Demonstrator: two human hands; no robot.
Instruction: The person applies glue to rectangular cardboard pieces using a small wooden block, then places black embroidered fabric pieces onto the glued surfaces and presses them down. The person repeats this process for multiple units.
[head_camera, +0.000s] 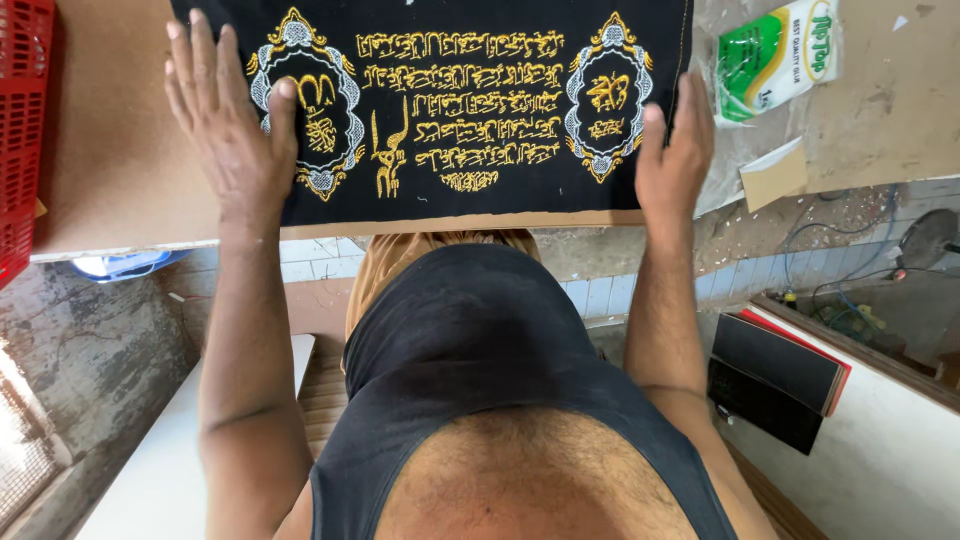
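Note:
A black cloth panel with gold and silver embroidery lies flat on a brown board at the table's near edge. My left hand rests palm down on the panel's left edge, fingers spread, thumb on the left medallion. My right hand presses flat against the panel's right edge, thumb on the cloth beside the right medallion. Neither hand grips anything.
A red plastic crate stands at the far left. A green and white packet and a small cardboard piece lie right of the cloth. Black and red boards lean below right, near cables on the floor.

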